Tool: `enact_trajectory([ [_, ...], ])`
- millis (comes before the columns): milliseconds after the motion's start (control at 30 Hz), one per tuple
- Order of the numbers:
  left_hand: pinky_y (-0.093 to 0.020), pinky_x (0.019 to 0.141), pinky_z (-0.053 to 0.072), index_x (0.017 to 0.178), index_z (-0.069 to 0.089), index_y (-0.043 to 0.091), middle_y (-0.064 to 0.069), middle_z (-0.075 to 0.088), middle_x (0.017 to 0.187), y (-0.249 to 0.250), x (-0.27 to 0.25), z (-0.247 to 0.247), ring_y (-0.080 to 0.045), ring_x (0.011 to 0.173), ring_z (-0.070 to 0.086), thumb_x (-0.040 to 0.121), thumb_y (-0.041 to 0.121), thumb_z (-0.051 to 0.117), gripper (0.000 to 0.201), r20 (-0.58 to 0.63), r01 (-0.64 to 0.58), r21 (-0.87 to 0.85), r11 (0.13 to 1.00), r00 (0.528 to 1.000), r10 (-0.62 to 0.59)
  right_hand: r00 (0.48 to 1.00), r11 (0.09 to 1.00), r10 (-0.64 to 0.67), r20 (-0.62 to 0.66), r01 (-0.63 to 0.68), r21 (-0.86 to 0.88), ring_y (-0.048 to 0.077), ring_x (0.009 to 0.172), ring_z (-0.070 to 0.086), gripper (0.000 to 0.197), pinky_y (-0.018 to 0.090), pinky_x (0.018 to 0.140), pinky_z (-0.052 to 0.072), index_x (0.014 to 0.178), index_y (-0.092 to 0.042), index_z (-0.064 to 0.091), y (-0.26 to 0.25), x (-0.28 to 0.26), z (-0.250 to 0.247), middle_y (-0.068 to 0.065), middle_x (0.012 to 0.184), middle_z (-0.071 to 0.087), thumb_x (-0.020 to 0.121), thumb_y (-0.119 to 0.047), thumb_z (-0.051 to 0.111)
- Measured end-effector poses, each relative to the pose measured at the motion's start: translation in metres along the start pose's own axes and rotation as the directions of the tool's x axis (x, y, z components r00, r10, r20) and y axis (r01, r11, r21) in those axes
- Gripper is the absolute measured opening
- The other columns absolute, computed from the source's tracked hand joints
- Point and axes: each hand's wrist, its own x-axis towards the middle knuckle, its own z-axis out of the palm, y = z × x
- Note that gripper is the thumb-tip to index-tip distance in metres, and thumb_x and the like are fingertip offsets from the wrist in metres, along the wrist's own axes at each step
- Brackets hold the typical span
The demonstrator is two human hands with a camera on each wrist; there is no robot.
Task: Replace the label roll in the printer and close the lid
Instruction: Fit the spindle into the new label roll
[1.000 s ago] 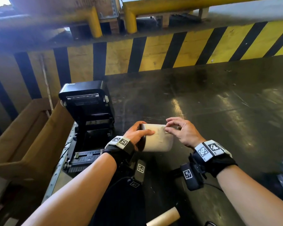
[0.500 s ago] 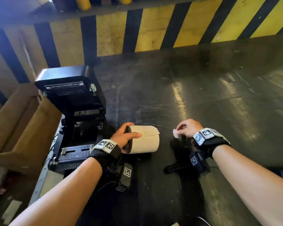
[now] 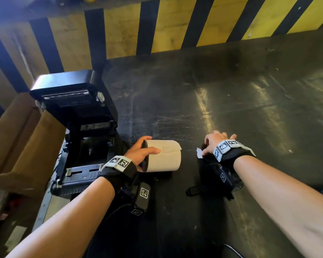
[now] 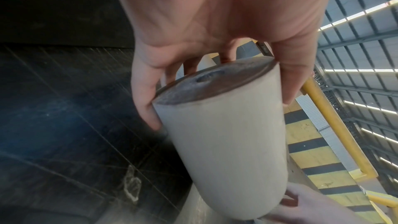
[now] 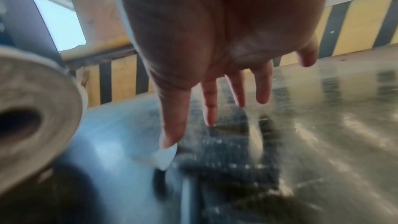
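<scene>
My left hand (image 3: 143,152) grips a cream label roll (image 3: 163,156) by its left end, lying sideways just above the dark table (image 3: 250,94). The left wrist view shows the fingers (image 4: 146,106) and thumb curled round the label roll (image 4: 224,146). A loose paper flap lifts at the roll's top edge. To the left stands the black printer (image 3: 76,131) with its lid (image 3: 69,90) raised and its bay empty. My right hand (image 3: 215,142) reaches down to the table with fingers (image 5: 210,106) spread straight; a small white label scrap (image 5: 164,155) lies at the thumb tip.
A yellow-and-black striped barrier (image 3: 157,28) runs along the table's far edge. Brown cardboard boxes (image 3: 17,146) stand left of the printer. A small dark ring (image 3: 132,139) lies on the table behind the roll. Scratched, shiny tabletop stretches to the right.
My right hand left the roll, carried a small white scrap to the right and lowered it to the table, fingers now spread. The left hand kept holding the roll.
</scene>
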Motion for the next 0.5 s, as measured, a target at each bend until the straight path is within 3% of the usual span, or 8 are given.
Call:
enact_trajectory([
  [67,-0.06,0.089,0.048,0.113,0.047,0.044,-0.004,0.045,0.123,0.001,-0.002,0.001,-0.033,0.113,0.045,0.076,0.025,0.07,0.047,-0.003,-0.007,0.016,1.0,1.0,0.007,1.0,0.992,-0.023,-0.015,0.025,0.127,0.028,0.114,0.051,0.052,0.043,0.1,0.037,0.102,-0.021,0.062,0.009,-0.005,-0.01,0.005,0.12,0.055,0.065,-0.056,0.071],
  [133,-0.06,0.089,0.048,0.112,0.046,0.044,-0.004,0.044,0.123,0.001,-0.003,0.002,-0.033,0.113,0.045,0.076,0.025,0.07,0.047,-0.011,-0.017,0.026,1.0,1.0,0.017,0.998,0.965,-0.05,-0.038,0.058,0.255,0.024,0.104,0.058,0.049,0.029,0.084,0.042,0.104,-0.016,0.064,0.02,-0.018,-0.026,0.006,0.115,0.064,0.072,-0.053,0.068],
  [233,-0.056,0.087,0.05,0.112,0.046,0.043,-0.004,0.043,0.122,0.0,-0.003,0.005,-0.032,0.111,0.044,0.076,0.024,0.07,0.047,-0.013,-0.037,0.032,0.999,0.999,0.038,0.998,0.945,-0.062,-0.032,0.069,0.318,0.019,0.085,0.062,0.041,0.028,0.073,0.045,0.099,-0.018,0.066,0.043,-0.047,-0.037,0.003,0.097,0.068,0.076,-0.052,0.064],
  [333,-0.056,0.091,0.048,0.108,0.049,0.041,-0.005,0.045,0.124,0.002,-0.005,0.009,-0.033,0.114,0.045,0.073,0.026,0.073,0.046,-0.032,-0.065,0.054,0.996,0.997,0.066,0.997,0.944,-0.068,0.041,0.051,0.325,0.019,0.077,0.071,0.041,0.028,0.072,0.052,0.091,-0.026,0.065,0.063,-0.071,-0.014,0.002,0.093,0.073,0.068,-0.06,0.066],
  [433,-0.058,0.096,0.046,0.101,0.054,0.039,-0.006,0.048,0.126,0.003,-0.011,0.013,-0.034,0.114,0.048,0.064,0.031,0.079,0.046,-0.066,-0.097,0.066,0.993,0.993,0.102,0.993,0.938,-0.05,0.105,0.01,0.347,0.016,0.066,0.068,0.052,0.024,0.063,0.05,0.105,-0.025,0.062,0.068,-0.089,0.021,-0.002,0.096,0.067,0.068,-0.062,0.065],
  [500,-0.058,0.097,0.045,0.101,0.055,0.037,-0.005,0.048,0.122,0.002,-0.013,0.015,-0.034,0.114,0.048,0.062,0.032,0.08,0.047,-0.085,-0.11,0.059,0.992,0.99,0.115,0.993,0.929,-0.034,0.112,-0.01,0.369,0.015,0.071,0.065,0.057,0.024,0.065,0.048,0.115,-0.022,0.058,0.066,-0.096,0.04,-0.001,0.102,0.063,0.072,-0.06,0.064],
])
